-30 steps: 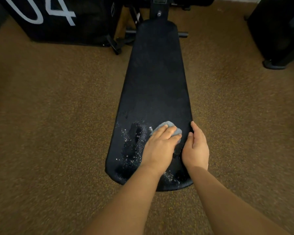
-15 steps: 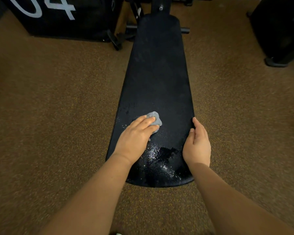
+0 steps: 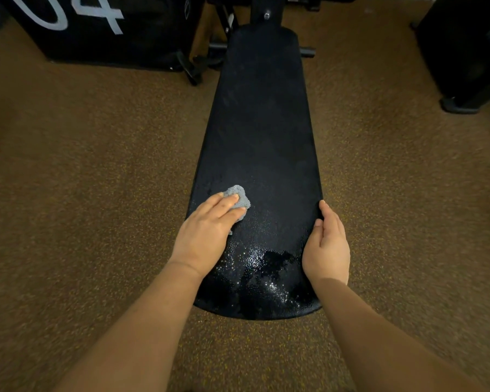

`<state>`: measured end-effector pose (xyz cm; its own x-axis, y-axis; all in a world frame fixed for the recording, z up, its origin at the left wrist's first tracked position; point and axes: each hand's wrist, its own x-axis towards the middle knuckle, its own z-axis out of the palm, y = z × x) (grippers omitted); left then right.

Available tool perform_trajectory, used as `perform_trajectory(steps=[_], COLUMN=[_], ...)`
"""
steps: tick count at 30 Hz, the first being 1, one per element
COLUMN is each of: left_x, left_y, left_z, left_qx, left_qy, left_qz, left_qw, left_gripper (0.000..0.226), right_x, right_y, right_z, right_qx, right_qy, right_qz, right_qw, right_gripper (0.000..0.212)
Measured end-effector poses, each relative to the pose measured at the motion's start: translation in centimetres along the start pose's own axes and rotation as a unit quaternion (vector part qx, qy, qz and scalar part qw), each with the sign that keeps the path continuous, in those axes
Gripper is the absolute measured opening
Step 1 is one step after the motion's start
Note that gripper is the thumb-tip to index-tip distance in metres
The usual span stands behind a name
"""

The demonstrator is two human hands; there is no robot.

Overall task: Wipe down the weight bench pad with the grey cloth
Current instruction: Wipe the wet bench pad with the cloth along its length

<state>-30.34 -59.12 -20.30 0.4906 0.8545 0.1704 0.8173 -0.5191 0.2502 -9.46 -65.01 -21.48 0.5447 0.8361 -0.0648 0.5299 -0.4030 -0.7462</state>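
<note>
You can read big white numbers, "04", on the side of the black box (image 3: 111, 29) at the top left of the floor. The top of the numbers is cut off by the edge, and you can read no other words anywhere

Single head view, looking forward and steeply down along bench pad (image 3: 260, 142), near end close.

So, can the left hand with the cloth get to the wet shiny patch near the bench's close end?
Probably yes. The left hand presses the grey cloth on the pad, and the wet patch lies just nearer, with bare pad between them.
</note>
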Motion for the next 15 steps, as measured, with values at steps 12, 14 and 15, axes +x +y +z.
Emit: perform_trajectory(steps=[12,14,15], left_x=[-0.6,-0.7,-0.7], left_y=[2.8,1.9,1.5], left_z=[0.8,0.6,0.4], left_qx=[-0.102,-0.080,-0.060], left_qy=[0.039,0.025,0.022], left_qz=[-0.169,-0.135,-0.107], left_qw=[0.980,0.987,0.992], left_gripper=[0.028,0.032,0.036], right_x=[0.7,0.6,0.5], right_y=[-2.4,-3.0,-2.9], right_z=[1.5,2.4,2.6], right_qx=[-0.217,-0.249,-0.259], right_qy=[-0.027,-0.055,-0.062], right_qz=[-0.081,-0.116,-0.120], right_qw=[0.972,0.960,0.956], right_gripper=[0.049,0.055,0.056])
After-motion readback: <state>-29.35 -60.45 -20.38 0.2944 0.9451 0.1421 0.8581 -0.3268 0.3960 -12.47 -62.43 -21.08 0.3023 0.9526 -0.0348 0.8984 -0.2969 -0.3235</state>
